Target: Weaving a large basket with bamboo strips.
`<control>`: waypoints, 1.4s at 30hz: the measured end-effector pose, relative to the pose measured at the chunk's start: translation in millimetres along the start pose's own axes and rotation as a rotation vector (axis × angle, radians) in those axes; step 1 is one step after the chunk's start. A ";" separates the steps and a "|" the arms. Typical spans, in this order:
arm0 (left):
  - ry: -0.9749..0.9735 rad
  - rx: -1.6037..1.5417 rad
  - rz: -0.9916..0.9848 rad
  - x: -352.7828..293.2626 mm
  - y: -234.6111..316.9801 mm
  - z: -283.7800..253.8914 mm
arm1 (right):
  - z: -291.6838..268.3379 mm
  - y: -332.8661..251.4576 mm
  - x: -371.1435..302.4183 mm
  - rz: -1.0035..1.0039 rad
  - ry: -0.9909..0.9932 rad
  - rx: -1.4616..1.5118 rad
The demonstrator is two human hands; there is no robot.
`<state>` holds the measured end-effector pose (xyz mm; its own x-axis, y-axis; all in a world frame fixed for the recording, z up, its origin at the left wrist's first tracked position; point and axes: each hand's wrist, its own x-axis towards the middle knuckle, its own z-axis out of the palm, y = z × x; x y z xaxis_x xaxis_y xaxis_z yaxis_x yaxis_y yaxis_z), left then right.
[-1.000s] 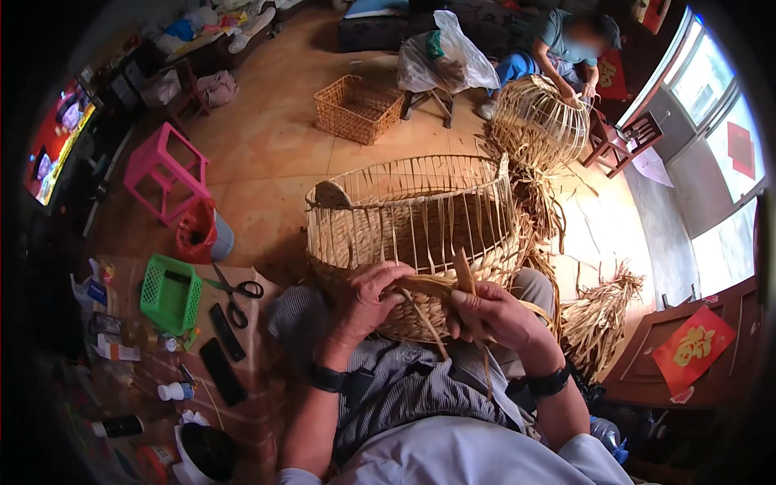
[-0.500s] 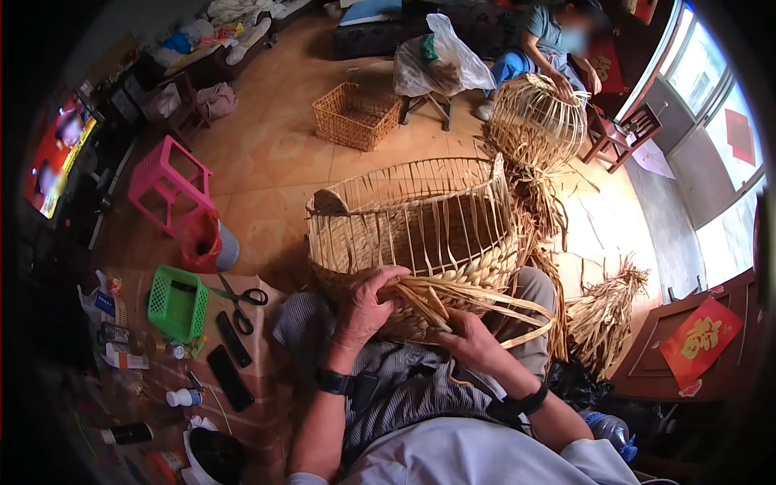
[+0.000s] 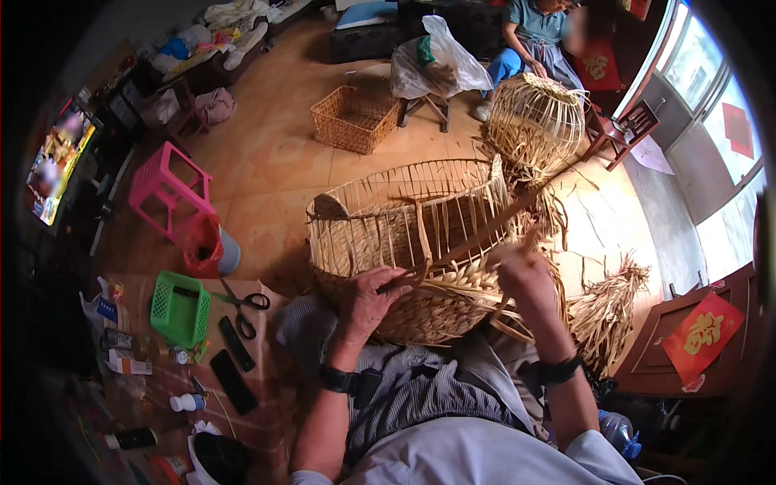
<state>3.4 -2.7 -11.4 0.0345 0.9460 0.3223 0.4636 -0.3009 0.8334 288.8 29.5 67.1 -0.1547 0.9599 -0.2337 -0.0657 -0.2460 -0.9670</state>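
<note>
Right hand (image 3: 525, 279) swings out to the basket's (image 3: 416, 322) right edge, blurred, grip unclear! Left hand (image 3: 372, 301) pinches a strip (image 3: 493, 227), now splayed crosswise, seemingly freed for weaving.

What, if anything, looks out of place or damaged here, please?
Tangled strips lie strewn on the floor to the right of the near basket, looking untidy compared with the gathered bundle. Otherwise, nothing looks clearly spilled or damaged.
</note>
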 end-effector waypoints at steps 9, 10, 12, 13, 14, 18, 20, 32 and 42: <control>-0.134 0.024 -0.149 5.6 -3.5 -5.8 | 50.3 44.4 -7.9 -0.641 -0.138 -1.248; -0.130 0.021 -0.183 5.9 -2.0 -6.8 | 48.3 39.6 -7.0 -0.654 -0.154 -1.239; -0.114 -0.162 -0.162 6.6 1.0 -9.0 | 44.9 33.0 -9.2 -0.627 -0.161 -1.312; -0.096 -0.114 -0.056 7.7 2.2 -9.8 | 45.1 32.3 -12.5 -0.686 -0.122 -1.290; -0.099 -0.113 -0.055 8.6 3.3 -10.5 | 47.3 33.5 -18.2 -0.660 -0.114 -1.301; -0.152 -0.052 -0.188 12.3 5.3 -13.5 | 70.6 52.5 -49.9 -0.534 -0.260 -1.256; -0.207 -0.033 -0.276 12.6 4.9 -14.0 | 88.4 65.4 -53.9 -0.622 -0.378 -1.175; -0.227 0.082 -0.097 16.7 -7.9 -7.9 | 97.3 70.0 4.8 -0.286 -0.092 -0.114; -0.205 0.081 -0.157 18.5 11.2 -7.6 | 101.4 74.3 16.5 -0.565 0.011 -0.527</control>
<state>2.5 10.5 7.3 0.1312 0.9875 0.0871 0.5462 -0.1453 0.8249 181.5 13.5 1.7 -0.2274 0.9228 0.3111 0.3470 0.3752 -0.8595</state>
